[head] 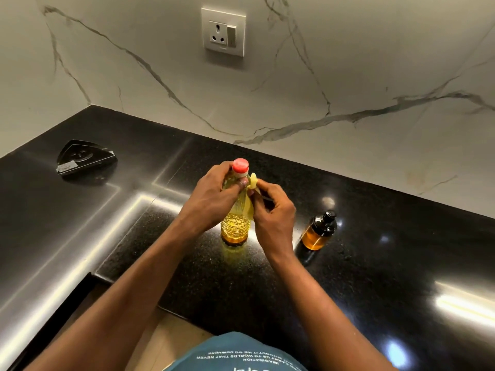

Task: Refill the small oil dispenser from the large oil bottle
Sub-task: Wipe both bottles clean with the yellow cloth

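Left hand (211, 199) fingers curled round oil bottle (235, 223), right hand (273, 212) pinching yellow wrapper (253, 180), shirt (235, 354) reading "IMAGINATION"

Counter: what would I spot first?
The yellow bottle with a red cap stands on the counter; the left hand grips it and the right hand pinches a yellow strip at its neck. An amber dispenser stands to its right, and a white socket sits on the wall above.

Large oil bottle (235, 226): clear ribbed plastic, yellow oil, red cap on, upright mid-counter (375, 263). Small oil dispenser (318, 232): amber, black pump top, upright, counter's right part.
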Available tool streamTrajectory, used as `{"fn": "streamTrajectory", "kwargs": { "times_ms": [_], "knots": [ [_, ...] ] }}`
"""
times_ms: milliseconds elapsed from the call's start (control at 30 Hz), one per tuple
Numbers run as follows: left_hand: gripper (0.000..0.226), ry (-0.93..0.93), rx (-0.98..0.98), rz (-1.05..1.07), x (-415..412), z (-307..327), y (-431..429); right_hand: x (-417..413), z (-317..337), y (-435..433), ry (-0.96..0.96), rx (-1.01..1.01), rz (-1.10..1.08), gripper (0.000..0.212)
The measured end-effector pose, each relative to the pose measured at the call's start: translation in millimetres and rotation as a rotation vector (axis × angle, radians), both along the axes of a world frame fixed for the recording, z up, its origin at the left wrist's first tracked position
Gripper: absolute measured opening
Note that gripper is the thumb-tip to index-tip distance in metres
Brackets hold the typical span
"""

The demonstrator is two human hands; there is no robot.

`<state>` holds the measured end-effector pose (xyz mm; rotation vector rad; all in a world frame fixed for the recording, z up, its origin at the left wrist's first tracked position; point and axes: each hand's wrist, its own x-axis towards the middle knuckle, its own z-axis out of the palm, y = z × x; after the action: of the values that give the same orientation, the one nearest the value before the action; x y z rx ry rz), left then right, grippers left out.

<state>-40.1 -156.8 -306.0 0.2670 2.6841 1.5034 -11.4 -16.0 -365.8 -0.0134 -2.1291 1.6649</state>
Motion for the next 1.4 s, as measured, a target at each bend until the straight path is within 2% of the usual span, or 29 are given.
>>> {"fn": "streamTrajectory", "kwargs": {
  "times_ms": [167,367,500,600,700,767,900,1033,1233,1400],
  "knots": [
    [0.037,0.035,0.013,0.013,0.4,-3.6,-0.2,14.9,-17.1,0.2,0.018,0.025,0.006,0.018],
    [0.039,0.032,0.074,-0.014,1.8,-5.9,8.7,-8.1,-10.8,14.7,-0.159,-0.083,-0.005,0.021],
    [0.04,0.009,0.111,-0.024,2.1,-4.5,10.7,-6.9,8.7,14.8,-0.101,-0.104,0.068,0.026],
    [0.026,0.022,0.129,0.01,4.5,-1.6,11.1,-1.9,-0.3,11.2,-0.074,-0.05,0.067,0.029],
    [0.039,-0.005,0.095,0.018,2.7,-2.1,9.9,-1.9,-25.6,15.3,-0.158,0.102,0.052,0.023],
    [0.041,-0.005,0.114,0.006,2.3,-2.8,8.9,-2.2,-29.1,19.3,-0.222,0.075,0.045,0.029],
    [0.038,-0.011,0.17,-0.012,1.0,-4.9,7.6,-2.4,-2.3,19.0,-0.156,-0.083,0.045,0.022],
    [0.031,-0.025,0.157,-0.07,-1.6,-5.0,8.9,-6.4,4.6,18.5,-0.103,-0.067,0.045,0.032],
    [0.026,-0.053,0.16,-0.13,-3.7,-0.7,8.3,-2.8,-3.7,25.1,-0.271,-0.103,0.064,0.028],
    [0.033,-0.017,0.113,-0.09,-5.3,-8.1,10.2,-2.8,13.5,25.3,-0.154,-0.068,0.068,0.031]
  ]
}}
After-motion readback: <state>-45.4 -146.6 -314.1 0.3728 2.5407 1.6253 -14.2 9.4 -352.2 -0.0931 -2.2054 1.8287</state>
